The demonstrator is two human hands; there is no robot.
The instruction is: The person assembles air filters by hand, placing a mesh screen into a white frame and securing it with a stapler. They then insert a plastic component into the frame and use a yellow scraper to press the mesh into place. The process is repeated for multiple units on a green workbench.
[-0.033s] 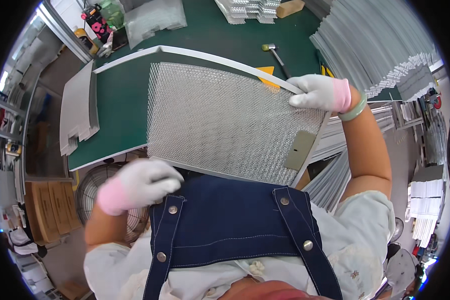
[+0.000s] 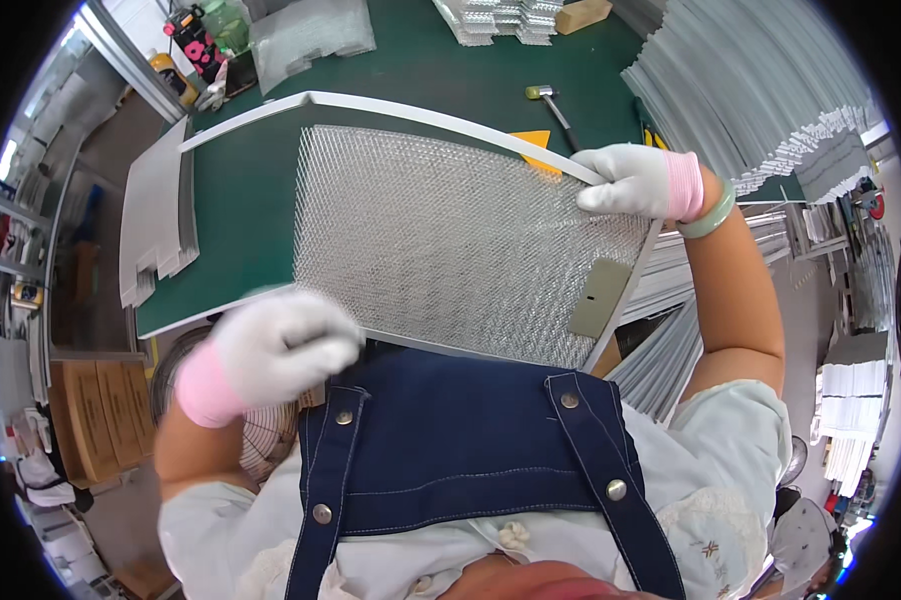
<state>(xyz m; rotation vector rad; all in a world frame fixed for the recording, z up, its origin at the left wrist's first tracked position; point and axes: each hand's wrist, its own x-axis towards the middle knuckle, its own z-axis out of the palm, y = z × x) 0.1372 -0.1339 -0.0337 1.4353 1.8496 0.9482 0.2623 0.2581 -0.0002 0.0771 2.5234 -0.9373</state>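
A silvery metal mesh panel lies in front of me, its near edge at my apron. A thin metal channel frame runs along the panel's right and near sides. Its bent far strip stands away from the mesh on the far side and stretches out left. My right hand, in a white glove with a pink cuff, is closed around the strip near the far right corner. My gloved left hand hovers by the near left corner, smeared by motion, its fingers seeming curled. A grey-green plate lies at the mesh's right side.
On the green table are a hammer, a yellow triangular piece and stacked mesh sheets. Flat panels lie at the left edge. A tall stack of metal strips fills the far right.
My left hand has shifted slightly left and up, now covering part of the table's near edge. The strip's left end has moved a little left. My right hand keeps its grip.
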